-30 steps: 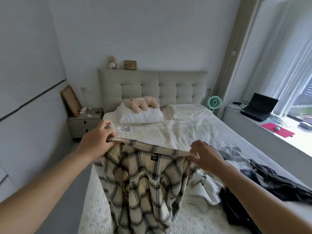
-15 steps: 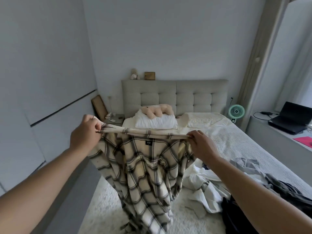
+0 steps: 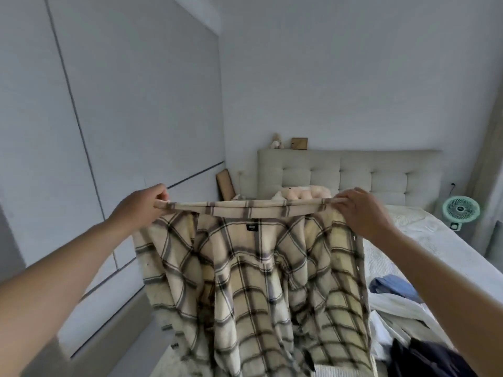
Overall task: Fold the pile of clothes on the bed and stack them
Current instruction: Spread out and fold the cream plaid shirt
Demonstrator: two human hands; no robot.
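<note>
Below the fingers [image 3: 343, 200] of both hands, the hanging plaid shirt [image 3: 255, 278] fills the space. To their right lies the clothes pile [image 3: 402, 308]; open air lies left, bounded by the wall panels [image 3: 109, 131].

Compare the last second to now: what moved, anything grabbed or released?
Both hands raised the plaid shirt and pulled its collar taut: left hand and right hand sit higher and wider apart, so the shirt hangs fuller above the bed. The camera turned left and up. Nothing grabbed or released; each hand keeps pinching a collar end. The clothes pile stays unfolded.
</note>
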